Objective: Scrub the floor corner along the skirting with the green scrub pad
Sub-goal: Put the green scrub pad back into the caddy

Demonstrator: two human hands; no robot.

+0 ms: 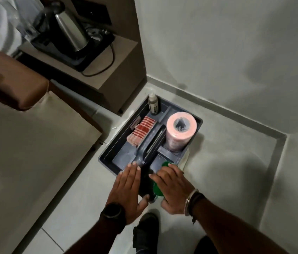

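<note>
- Green shows in two slivers under the right hand (170,187): one past the fingertips, one below the palm. I take it for the green scrub pad (166,164), lying in the near right compartment of the grey caddy (107,159).
- The right hand lies flat over the pad, fingers spread; whether its grip has closed on it I cannot tell, since the hand hides most of the pad.
- The left hand (126,187) is open, fingers straight and pointing far, just left of the caddy's centre handle (151,142) and holding nothing.
- The caddy sits on the pale floor (217,162) close to the wall, with the grey skirting (217,107) running behind it to the far right corner (283,139).
- Also in the caddy: a pink roll (181,132) standing upright on the right, red striped cloths (142,131) on the left, and a small bottle (153,104) at the far end.
- A pad like this should be light, thin and floppy, rough rather than slippery, and not fragile.
- Best taken by pinching an edge between thumb and fingers, then laid flat under the palm so pressure spreads while scrubbing.
- Pressed into the corner, it should fold along the skirting line.
</note>
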